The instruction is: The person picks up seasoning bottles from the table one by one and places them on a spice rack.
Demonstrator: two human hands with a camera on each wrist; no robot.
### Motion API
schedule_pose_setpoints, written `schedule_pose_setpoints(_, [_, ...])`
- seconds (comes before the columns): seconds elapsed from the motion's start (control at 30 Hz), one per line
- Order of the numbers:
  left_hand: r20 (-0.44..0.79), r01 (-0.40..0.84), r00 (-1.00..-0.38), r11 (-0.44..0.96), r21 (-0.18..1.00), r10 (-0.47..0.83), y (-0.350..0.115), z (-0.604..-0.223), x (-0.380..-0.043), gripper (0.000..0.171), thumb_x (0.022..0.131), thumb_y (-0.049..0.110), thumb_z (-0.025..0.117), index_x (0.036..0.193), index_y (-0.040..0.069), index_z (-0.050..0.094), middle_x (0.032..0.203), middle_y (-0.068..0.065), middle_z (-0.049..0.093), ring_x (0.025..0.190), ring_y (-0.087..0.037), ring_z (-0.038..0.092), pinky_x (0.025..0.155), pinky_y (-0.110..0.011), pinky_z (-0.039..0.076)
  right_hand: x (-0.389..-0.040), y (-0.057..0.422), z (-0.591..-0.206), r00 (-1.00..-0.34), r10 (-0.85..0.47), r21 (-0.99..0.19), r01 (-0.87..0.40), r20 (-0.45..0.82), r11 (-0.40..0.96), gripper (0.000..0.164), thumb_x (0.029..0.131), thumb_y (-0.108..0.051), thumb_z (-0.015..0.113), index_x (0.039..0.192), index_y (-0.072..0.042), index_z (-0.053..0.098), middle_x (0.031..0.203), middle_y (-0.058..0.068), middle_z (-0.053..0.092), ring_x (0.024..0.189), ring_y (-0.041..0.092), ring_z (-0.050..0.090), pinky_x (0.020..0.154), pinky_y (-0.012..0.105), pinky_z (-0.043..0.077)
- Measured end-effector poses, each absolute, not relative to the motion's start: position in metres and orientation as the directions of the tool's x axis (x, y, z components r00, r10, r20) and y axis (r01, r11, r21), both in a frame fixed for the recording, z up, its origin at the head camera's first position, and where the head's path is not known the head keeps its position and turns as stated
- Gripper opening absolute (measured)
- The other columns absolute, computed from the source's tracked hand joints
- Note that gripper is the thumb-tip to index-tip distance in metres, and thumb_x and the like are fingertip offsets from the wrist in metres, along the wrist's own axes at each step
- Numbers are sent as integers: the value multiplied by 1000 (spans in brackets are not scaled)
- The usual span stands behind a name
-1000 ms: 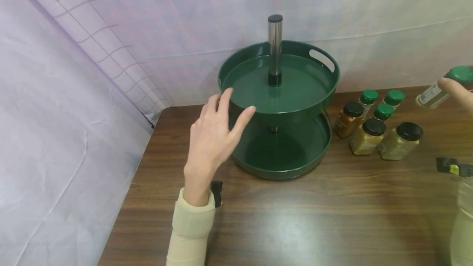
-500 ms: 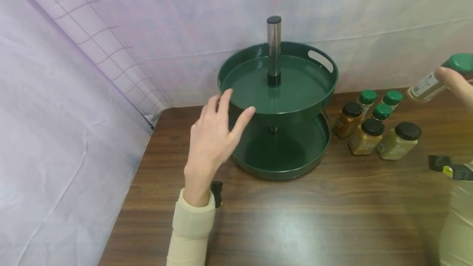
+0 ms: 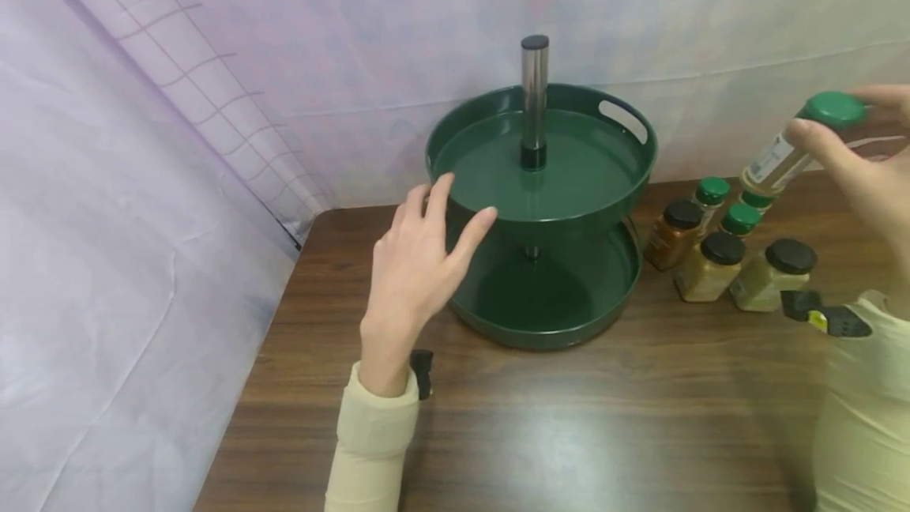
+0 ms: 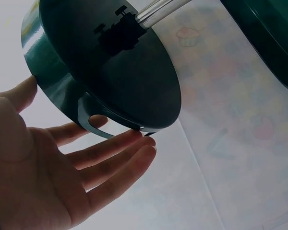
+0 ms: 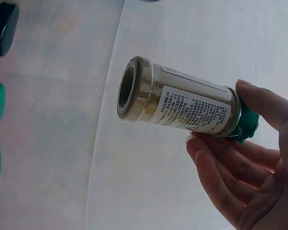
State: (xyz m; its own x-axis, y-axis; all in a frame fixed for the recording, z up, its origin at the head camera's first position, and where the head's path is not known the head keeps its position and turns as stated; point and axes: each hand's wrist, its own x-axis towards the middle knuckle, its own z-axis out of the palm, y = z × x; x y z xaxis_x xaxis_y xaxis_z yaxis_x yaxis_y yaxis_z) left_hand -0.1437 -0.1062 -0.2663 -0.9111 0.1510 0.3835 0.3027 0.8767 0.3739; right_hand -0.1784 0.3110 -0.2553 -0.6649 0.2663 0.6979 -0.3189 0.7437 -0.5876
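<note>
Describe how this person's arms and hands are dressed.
Left hand and right hand are ungloved. The left sleeve is pale yellow with a thick folded cuff; the right sleeve matches in colour. A black fitting shows at the left wrist; the right fitting has a yellow mark.

Glossy metal pole point(image 3: 535, 97), smooth trays point(image 3: 490, 172)

On wood-grain table point(image 3: 540, 425) — green two-tier stand point(image 3: 547, 226), lidded jars point(image 3: 706, 271) beside

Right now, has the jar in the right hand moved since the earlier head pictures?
Yes. In the head view, the green-capped jar in the right hand has shifted left and slightly up, closer to the green two-tier stand.
</note>
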Motion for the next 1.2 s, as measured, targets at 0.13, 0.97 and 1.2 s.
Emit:
schedule_pose_setpoints(0.13, [384, 306, -911, 875, 376, 153, -106, -266, -143, 78, 100, 68, 37, 156, 14, 36, 150, -18, 44, 127, -36, 52, 84, -56, 54, -181, 298, -246, -678, 276, -598, -297, 681, 744, 47, 91, -28, 78, 132, -10, 65, 89, -42, 46, 82, -24, 45, 89, 6, 42])
schedule_pose_setpoints(0.97, [370, 298, -917, 874, 384, 150, -102, -267, -143, 78, 100, 68, 36, 156, 14, 35, 151, -18, 42, 129, -35, 51, 85, -56, 53, -204, 237, -190, -685, 79, -470, -407, 724, 783, 50, 90, -41, 76, 128, -10, 70, 99, -24, 62, 76, -26, 44, 72, 6, 33])
schedule_pose_setpoints(1.2, [369, 305, -916, 873, 380, 159, -96, -265, -144, 78, 100, 68, 36, 156, 14, 36, 150, -18, 43, 128, -34, 52, 85, -55, 54, -217, 222, -191, -700, -15, -417, -442, 714, 794, 49, 92, -40, 74, 128, -6, 69, 107, 16, 73, 76, -26, 43, 71, 7, 31])
